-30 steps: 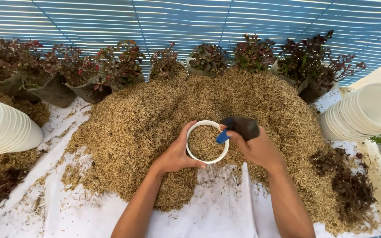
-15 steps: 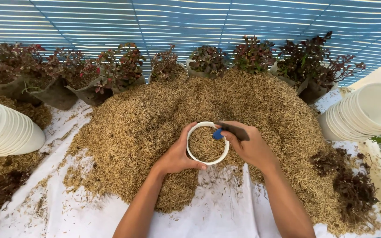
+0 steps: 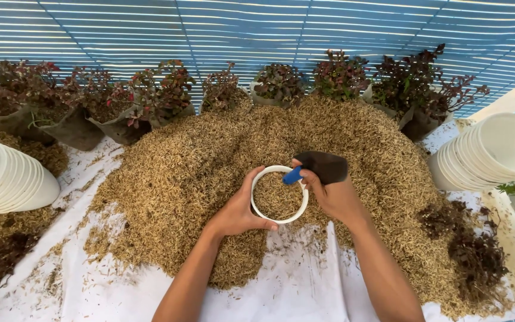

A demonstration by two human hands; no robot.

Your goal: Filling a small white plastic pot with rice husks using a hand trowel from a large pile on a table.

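- Left hand [image 3: 238, 210]: fingers curled round the near-left wall of the white pot [image 3: 279, 194], thumb over the rim. The pot sits upright in the near slope of the husk heap [image 3: 222, 167].
- Right hand [image 3: 336, 200]: closed around a dark trowel [image 3: 324, 166] with a blue handle [image 3: 292, 175], the thumb pressing on the handle. The tool is at the pot's far-right rim; its blade points away from the pot, over the heap.
- Pot: holds husk close to the rim. Judged light even when filled, as dry husk has little weight. The thin plastic wall probably flexes if squeezed hard; a hold spanning the rim or cupping the wall looks safest. Smooth sides may slip with dust on them.
- Husk: loose, dry, pours freely; judged to spill if the pot tilts.
- Trowel: stiff, taken by the handle.
- Left of the pot, well apart: a stack of white pots [image 3: 7, 179] lying on its side at the frame edge.
- Right of the pot, well apart: a second stack of white pots [image 3: 490, 155], also on its side.
- Beyond the pot, behind the heap: a row of red-leaved plants [image 3: 162, 89] in dark grow bags.
- Near side of the pot: white sheet [image 3: 293, 286] under everything, strewn with stray husk.
- Right of the pot, at the heap's edge: dark leaf litter [image 3: 478, 256].
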